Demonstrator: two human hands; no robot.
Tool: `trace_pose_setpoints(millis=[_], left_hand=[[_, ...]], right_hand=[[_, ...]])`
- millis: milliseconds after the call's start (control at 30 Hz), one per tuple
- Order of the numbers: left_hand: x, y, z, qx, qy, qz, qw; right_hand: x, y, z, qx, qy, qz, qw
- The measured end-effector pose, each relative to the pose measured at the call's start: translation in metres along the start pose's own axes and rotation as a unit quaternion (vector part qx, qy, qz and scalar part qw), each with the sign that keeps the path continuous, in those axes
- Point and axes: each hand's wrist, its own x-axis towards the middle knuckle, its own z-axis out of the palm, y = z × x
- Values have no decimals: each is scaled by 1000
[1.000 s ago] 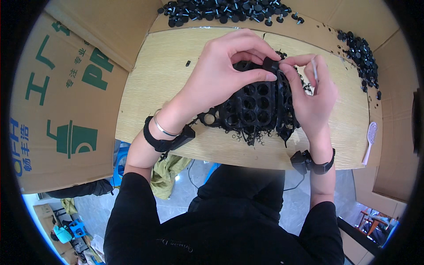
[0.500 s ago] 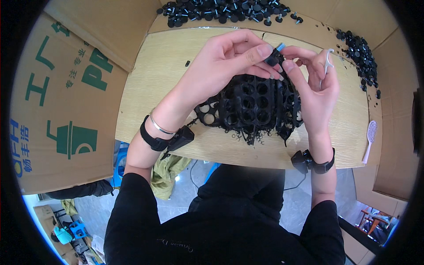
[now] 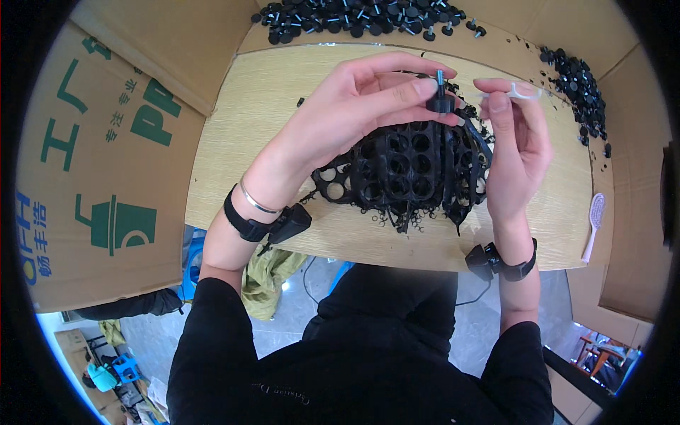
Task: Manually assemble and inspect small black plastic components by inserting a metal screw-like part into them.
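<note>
Between the thumb and fingers of my left hand (image 3: 354,106) stands a black screw-on foot (image 3: 442,104), its round base down and its metal threaded stud pointing away from me. To its right and apart from it, my right hand (image 3: 523,156) pinches a small whitish tool (image 3: 524,93) with a curved loop end; its exact kind is unclear. Below the hands, on the table, lies a heap of black moulded sheets (image 3: 398,166) with rows of round holes. My left hand partly hides the heap's far edge.
Many black screw-on feet (image 3: 354,18) are piled along the far edge. Another pile of black parts (image 3: 579,92) lies at the far right. A pale hairbrush (image 3: 593,223) rests near the right edge. Cardboard walls (image 3: 127,156) enclose the wooden table (image 3: 241,156).
My right hand has drawn away to the right from the screw-on foot, and the whitish tool has turned from upright to nearly level. In my left hand the foot now stands more upright.
</note>
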Motion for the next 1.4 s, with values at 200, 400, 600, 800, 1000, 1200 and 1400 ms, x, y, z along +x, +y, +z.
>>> trace_pose_setpoints(millis=[200, 400, 600, 800, 1000, 1200, 1400], left_hand=[[-2, 4, -2, 95, -30, 7, 995], [-3, 4, -2, 75, -24, -4, 997], [-1, 1, -2, 36, -27, 28, 999], [-3, 2, -1, 58, -40, 24, 997], [-2, 2, 0, 51, -45, 18, 998], [-3, 3, 0, 56, -43, 7, 998], [-2, 3, -1, 44, -64, 4, 997]], right_hand=[[-1, 4, -1, 12, -3, -13, 1000], [-3, 3, 2, -25, 4, -42, 999], [-5, 3, 4, 47, 16, -32, 998], [-5, 2, 2, -35, 7, -61, 997], [-5, 3, 3, 6, 0, -77, 997], [-6, 2, 3, -15, 3, -73, 997], [-6, 1, -1, -14, -13, -48, 999]])
